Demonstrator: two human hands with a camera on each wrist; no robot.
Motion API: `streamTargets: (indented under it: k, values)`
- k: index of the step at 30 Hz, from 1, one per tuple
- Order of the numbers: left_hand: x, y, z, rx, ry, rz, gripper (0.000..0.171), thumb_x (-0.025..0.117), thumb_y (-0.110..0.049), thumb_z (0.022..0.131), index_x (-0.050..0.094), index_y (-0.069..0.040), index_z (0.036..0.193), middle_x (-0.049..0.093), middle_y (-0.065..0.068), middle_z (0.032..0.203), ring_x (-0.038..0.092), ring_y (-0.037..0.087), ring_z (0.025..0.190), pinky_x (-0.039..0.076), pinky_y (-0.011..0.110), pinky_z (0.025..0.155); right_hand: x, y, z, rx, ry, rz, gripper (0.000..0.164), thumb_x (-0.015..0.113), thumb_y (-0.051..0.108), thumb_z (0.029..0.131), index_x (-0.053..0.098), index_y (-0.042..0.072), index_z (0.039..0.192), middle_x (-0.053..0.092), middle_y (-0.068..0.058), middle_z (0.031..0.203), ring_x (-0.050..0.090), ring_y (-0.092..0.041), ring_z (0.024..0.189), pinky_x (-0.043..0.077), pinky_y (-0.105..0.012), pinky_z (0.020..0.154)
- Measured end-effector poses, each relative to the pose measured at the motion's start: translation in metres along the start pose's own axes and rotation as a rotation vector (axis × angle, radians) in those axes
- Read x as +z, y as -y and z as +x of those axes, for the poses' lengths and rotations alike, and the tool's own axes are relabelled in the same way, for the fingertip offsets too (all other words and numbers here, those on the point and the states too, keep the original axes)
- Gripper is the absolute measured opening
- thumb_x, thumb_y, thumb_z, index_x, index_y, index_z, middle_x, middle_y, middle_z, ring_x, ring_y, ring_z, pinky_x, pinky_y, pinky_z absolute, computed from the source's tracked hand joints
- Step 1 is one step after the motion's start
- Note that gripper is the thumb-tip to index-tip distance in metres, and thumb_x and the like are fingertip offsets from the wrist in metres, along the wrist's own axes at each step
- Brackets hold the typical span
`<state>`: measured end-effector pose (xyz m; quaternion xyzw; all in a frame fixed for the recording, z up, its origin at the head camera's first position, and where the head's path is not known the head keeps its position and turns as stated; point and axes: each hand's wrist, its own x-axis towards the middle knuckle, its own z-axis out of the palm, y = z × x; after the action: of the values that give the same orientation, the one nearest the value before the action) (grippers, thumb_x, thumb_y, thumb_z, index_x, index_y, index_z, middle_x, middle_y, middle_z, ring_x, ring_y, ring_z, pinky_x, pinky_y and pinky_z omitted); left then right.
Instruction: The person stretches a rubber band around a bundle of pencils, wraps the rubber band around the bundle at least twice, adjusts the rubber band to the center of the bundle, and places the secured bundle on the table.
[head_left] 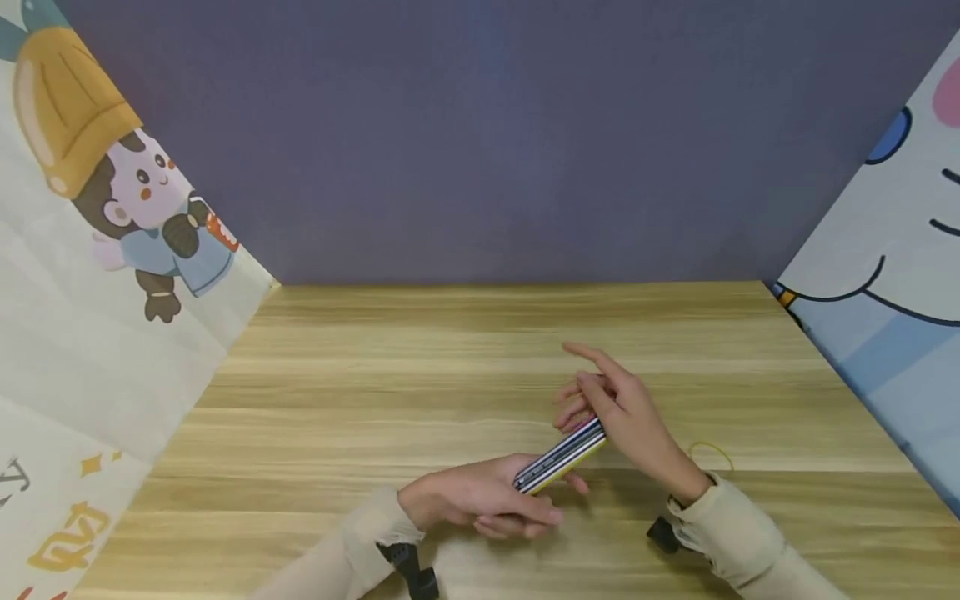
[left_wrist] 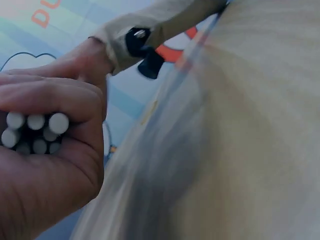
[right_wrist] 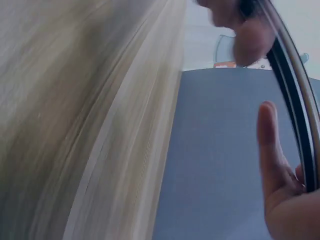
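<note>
Left hand (head_left: 487, 493) holds the striped pencils (head_left: 558, 457) inside curled fingers; the right hand (head_left: 624, 408) has looser fingers by their other end. I'd guess they're light, stiff and slippery, best squeezed halfway between those fingers.

left hand (head_left: 483, 492) curled in a grip | right hand (head_left: 626, 412) bent, index finger (head_left: 594, 353) extended
</note>
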<state>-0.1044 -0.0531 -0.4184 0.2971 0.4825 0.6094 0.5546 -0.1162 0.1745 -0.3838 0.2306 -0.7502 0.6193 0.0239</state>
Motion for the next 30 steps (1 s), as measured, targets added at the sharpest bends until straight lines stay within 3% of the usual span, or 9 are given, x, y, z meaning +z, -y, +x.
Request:
streamTargets:
  k: [3,6,9,13,17,20,22,25,30]
  values:
    - [0.004,0.003,0.005,-0.014,0.037,-0.027,0.051,0.048,0.0,0.102,0.033,-0.013,0.149,0.067,-0.001,0.082,0.032,0.003,0.035,0.023,0.022,0.032,-0.003,0.001,0.001,0.007,0.046,0.106,0.051,0.036,0.01,0.109,0.025,0.021,0.158,0.059,-0.029,0.124,0.072,-0.032,0.09,0.061,-0.045,0.072]
    - [0.01,0.008,0.01,0.059,-0.024,0.006,0.047,0.051,0.001,0.1,0.038,-0.011,0.145,0.068,0.002,0.081,0.032,0.005,0.034,0.025,0.024,0.03,-0.005,0.002,0.002,-0.013,0.057,0.078,0.055,0.036,0.007,0.108,0.021,0.024,0.159,0.05,-0.025,0.14,0.067,-0.038,0.102,0.061,-0.044,0.077]
    - [0.014,0.009,0.011,0.151,-0.134,0.07,0.038,0.055,-0.002,0.099,0.044,-0.004,0.135,0.064,0.005,0.074,0.033,0.007,0.033,0.026,0.028,0.027,-0.002,0.001,0.002,-0.006,0.019,-0.129,0.05,0.039,0.012,0.109,0.029,0.022,0.156,0.055,-0.018,0.139,0.068,-0.038,0.101,0.062,-0.038,0.074]
    - [0.017,0.006,0.008,0.192,-0.218,0.121,0.032,0.057,-0.007,0.1,0.046,0.0,0.129,0.061,0.007,0.071,0.034,0.007,0.032,0.026,0.029,0.026,0.008,0.003,0.001,0.014,-0.094,-0.435,0.037,0.046,0.021,0.107,0.049,0.017,0.144,0.07,-0.01,0.115,0.072,-0.024,0.085,0.06,-0.027,0.063]
    - [0.015,0.005,0.006,0.196,-0.205,0.115,0.029,0.055,-0.007,0.101,0.045,-0.001,0.127,0.059,0.006,0.071,0.034,0.007,0.033,0.026,0.028,0.026,0.014,0.003,-0.002,-0.034,-0.141,-0.295,0.028,0.043,0.01,0.107,0.064,0.011,0.125,0.07,-0.007,0.105,0.072,-0.024,0.08,0.062,-0.03,0.064]
    - [0.016,0.01,0.007,0.139,-0.143,0.043,0.024,0.053,-0.008,0.102,0.044,-0.002,0.123,0.057,0.002,0.067,0.033,0.005,0.033,0.025,0.026,0.027,0.016,0.002,-0.002,-0.07,-0.09,-0.109,0.032,0.038,0.002,0.107,0.067,0.009,0.118,0.068,-0.009,0.109,0.071,-0.028,0.086,0.062,-0.034,0.069]
    - [0.018,0.016,0.009,0.083,-0.088,-0.025,0.022,0.051,-0.008,0.103,0.042,-0.002,0.123,0.055,-0.002,0.063,0.031,0.005,0.033,0.024,0.025,0.029,0.017,0.001,-0.002,-0.084,-0.043,-0.063,0.034,0.037,-0.001,0.106,0.065,0.01,0.123,0.067,-0.01,0.114,0.07,-0.028,0.089,0.062,-0.036,0.072]
    - [0.021,0.022,0.011,0.036,-0.028,-0.1,0.025,0.048,-0.008,0.105,0.04,0.001,0.126,0.053,-0.006,0.058,0.029,0.004,0.033,0.024,0.024,0.03,0.017,0.0,-0.002,-0.088,0.012,-0.054,0.038,0.035,-0.002,0.106,0.058,0.011,0.134,0.062,-0.011,0.124,0.068,-0.029,0.098,0.061,-0.038,0.078]
    - [0.02,0.02,0.009,0.077,-0.012,-0.119,0.026,0.046,-0.008,0.105,0.042,0.005,0.126,0.048,-0.006,0.053,0.026,0.004,0.031,0.02,0.025,0.028,0.01,0.002,0.0,0.0,0.009,-0.156,0.034,0.048,0.008,0.105,0.055,0.013,0.138,0.059,-0.006,0.134,0.064,-0.031,0.113,0.059,-0.038,0.087]
